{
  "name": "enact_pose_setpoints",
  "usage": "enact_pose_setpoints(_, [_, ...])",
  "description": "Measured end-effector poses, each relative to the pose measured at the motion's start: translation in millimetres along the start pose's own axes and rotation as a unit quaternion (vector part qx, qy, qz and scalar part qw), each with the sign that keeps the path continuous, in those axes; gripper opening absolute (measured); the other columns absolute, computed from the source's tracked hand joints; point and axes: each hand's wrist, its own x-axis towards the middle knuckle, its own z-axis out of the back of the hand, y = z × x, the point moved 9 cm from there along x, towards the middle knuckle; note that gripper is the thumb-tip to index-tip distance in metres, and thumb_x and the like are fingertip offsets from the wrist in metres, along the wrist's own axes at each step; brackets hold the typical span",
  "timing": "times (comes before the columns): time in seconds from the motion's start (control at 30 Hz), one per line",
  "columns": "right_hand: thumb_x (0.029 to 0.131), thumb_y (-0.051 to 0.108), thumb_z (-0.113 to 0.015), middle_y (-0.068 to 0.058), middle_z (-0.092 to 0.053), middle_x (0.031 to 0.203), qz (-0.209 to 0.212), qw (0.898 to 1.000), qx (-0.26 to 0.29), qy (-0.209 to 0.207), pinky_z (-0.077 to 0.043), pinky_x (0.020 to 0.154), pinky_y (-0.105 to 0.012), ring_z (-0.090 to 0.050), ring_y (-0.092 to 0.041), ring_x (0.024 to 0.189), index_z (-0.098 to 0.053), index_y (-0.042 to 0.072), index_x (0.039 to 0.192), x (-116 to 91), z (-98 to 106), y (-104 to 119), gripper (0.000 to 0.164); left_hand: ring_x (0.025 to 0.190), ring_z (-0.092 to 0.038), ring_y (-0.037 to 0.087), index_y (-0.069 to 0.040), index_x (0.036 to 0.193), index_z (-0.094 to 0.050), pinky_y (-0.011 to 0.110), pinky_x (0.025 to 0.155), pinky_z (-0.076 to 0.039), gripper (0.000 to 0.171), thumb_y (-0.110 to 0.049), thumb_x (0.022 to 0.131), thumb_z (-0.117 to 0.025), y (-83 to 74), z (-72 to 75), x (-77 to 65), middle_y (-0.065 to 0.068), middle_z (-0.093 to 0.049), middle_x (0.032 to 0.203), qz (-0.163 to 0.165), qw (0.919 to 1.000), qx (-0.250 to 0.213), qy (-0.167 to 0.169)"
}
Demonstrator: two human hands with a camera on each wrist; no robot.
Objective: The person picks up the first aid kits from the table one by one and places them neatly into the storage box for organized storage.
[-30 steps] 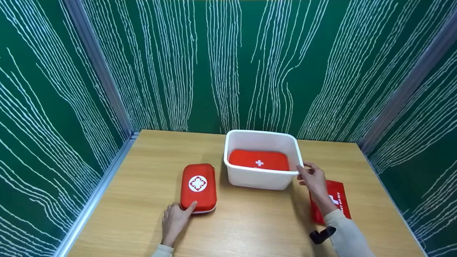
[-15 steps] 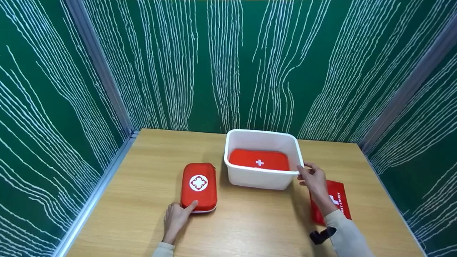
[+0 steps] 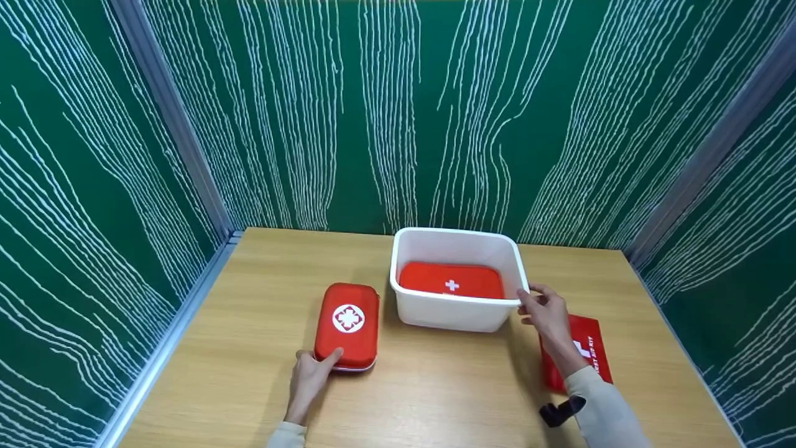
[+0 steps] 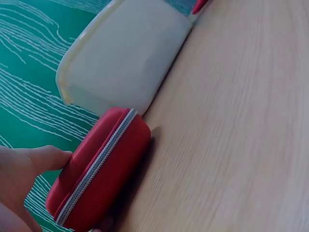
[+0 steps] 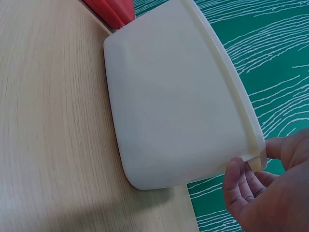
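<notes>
A red zippered first aid case (image 3: 351, 333) with a white cross emblem lies left of the white bin. My left hand (image 3: 308, 378) grips its near left corner, thumb on top; in the left wrist view a fingertip shows at the underside and the grey zipper (image 4: 96, 166) faces the camera. The white plastic bin (image 3: 453, 314) holds a second red case (image 3: 429, 277) with a small white cross. At the bin's near right corner my right hand (image 3: 547, 314) pinches the rim; in the right wrist view the fingers (image 5: 234, 181) curl against the outside below the lip.
A flat red first aid kit pouch (image 3: 587, 342) lies on the wooden table (image 3: 448, 398) at right, partly covered by the right forearm. A black strap end (image 3: 561, 410) hangs from the right sleeve. Green panels (image 3: 385, 124) with white lines enclose the table's back and sides.
The first aid case has turned slightly clockwise, its far end shifting right, and my left hand has moved a little right with it. My right hand and the bin stay in place.
</notes>
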Motion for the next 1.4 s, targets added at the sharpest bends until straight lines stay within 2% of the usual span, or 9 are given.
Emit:
enact_pose_setpoints(0.2, [0.097, 0.031, -0.06, -0.003, -0.059, 0.092, -0.006, 1.0, -0.002, 0.003, -0.056, 0.069, -0.025, -0.064, -0.016, 0.081, -0.045, 0.002, 0.139, 0, -1, -1, 0.054, 0.087, -0.051, 0.026, 0.005, 0.109, -0.048, 0.035, 0.075, -0.04, 0.061, -0.049, 0.087, -0.066, -0.7, 5.9, -1.2, 0.014, -0.054, 0.093, -0.005, 0.9988, -0.046, -0.017])
enact_pose_setpoints(0.37, [0.097, 0.035, -0.059, -0.006, -0.059, 0.1, -0.014, 1.0, -0.015, 0.01, -0.057, 0.074, -0.027, -0.063, -0.022, 0.091, -0.043, 0.005, 0.142, -1, -1, -1, 0.057, 0.09, -0.05, 0.026, 0.003, 0.112, -0.047, 0.033, 0.075, -0.037, 0.055, -0.047, 0.093, -0.06, -6.2, 13.4, -0.9, 0.011, -0.05, 0.092, -0.015, 0.9969, -0.072, -0.027])
enact_pose_setpoints(0.53, [0.097, 0.031, -0.06, -0.001, -0.06, 0.091, 0.0, 1.0, -0.002, 0.002, -0.056, 0.07, -0.026, -0.065, -0.016, 0.081, -0.044, 0.001, 0.14, -2, -1, 2, 0.054, 0.09, -0.05, 0.025, -0.001, 0.112, -0.046, 0.032, 0.075, -0.037, 0.053, -0.046, 0.092, -0.062, -10.5, 19.5, -0.7, 0.011, -0.05, 0.092, -0.012, 0.9917, -0.123, -0.037])
enact_pose_setpoints(0.63, [0.097, 0.027, -0.06, 0.003, -0.06, 0.083, 0.012, 1.0, 0.006, -0.006, -0.056, 0.065, -0.025, -0.066, -0.014, 0.075, -0.045, -0.002, 0.137, -2, 0, 3, 0.051, 0.088, -0.052, 0.024, -0.001, 0.112, -0.044, 0.031, 0.075, -0.043, 0.052, -0.045, 0.091, -0.064, -10.8, 19.6, 2.2, 0.012, -0.05, 0.096, 0.007, 0.9845, -0.173, -0.031])
enact_pose_setpoints(0.73, [0.098, 0.029, -0.059, 0.002, -0.06, 0.087, 0.004, 1.0, 0.0, -0.002, -0.056, 0.068, -0.026, -0.065, -0.014, 0.078, -0.044, -0.001, 0.139, -2, 0, 2, 0.053, 0.087, -0.055, 0.022, -0.002, 0.113, -0.041, 0.031, 0.077, -0.05, 0.052, -0.043, 0.092, -0.064, -12.4, 20.2, 6.5, 0.014, -0.05, 0.106, 0.023, 0.9777, -0.207, -0.024])
enact_pose_setpoints(0.87, [0.098, 0.032, -0.058, -0.002, -0.06, 0.094, -0.007, 1.0, -0.005, 0.006, -0.056, 0.071, -0.027, -0.065, -0.017, 0.084, -0.042, 0.001, 0.142, -3, -2, 1, 0.056, 0.084, -0.059, 0.02, -0.001, 0.112, -0.04, 0.034, 0.077, -0.055, 0.05, -0.04, 0.092, -0.065, -16.1, 24.4, 11.8, 0.017, -0.051, 0.112, 0.027, 0.9683, -0.247, -0.027])
enact_pose_setpoints(0.97, [0.098, 0.033, -0.058, -0.002, -0.06, 0.096, -0.01, 1.0, -0.005, 0.01, -0.056, 0.073, -0.027, -0.065, -0.015, 0.083, -0.042, 0.002, 0.142, -3, -2, 1, 0.056, 0.079, -0.06, 0.018, -0.001, 0.11, -0.039, 0.035, 0.075, -0.057, 0.047, -0.036, 0.092, -0.065, -20.2, 27.5, 14.9, 0.018, -0.051, 0.109, 0.022, 0.9605, -0.276, -0.027])
enact_pose_setpoints(1.13, [0.098, 0.035, -0.058, -0.003, -0.059, 0.099, -0.015, 1.0, -0.002, 0.02, -0.057, 0.076, -0.029, -0.065, -0.016, 0.085, -0.041, 0.003, 0.142, -3, -3, -1, 0.058, 0.073, -0.062, 0.015, -0.001, 0.108, -0.038, 0.033, 0.072, -0.058, 0.044, -0.032, 0.093, -0.065, -29.7, 34.5, 20.0, 0.016, -0.049, 0.107, 0.012, 0.9538, -0.299, -0.024])
enact_pose_setpoints(1.4, [0.097, 0.036, -0.059, -0.004, -0.06, 0.101, -0.013, 1.0, -0.003, 0.017, -0.057, 0.078, -0.031, -0.064, -0.016, 0.086, -0.041, 0.003, 0.142, -3, -2, -1, 0.059, 0.076, -0.06, 0.013, -0.002, 0.109, -0.04, 0.032, 0.078, -0.054, 0.043, -0.033, 0.093, -0.064, -46.9, 49.0, 28.0, 0.014, -0.053, 0.104, 0.009, 0.9545, -0.296, -0.036])
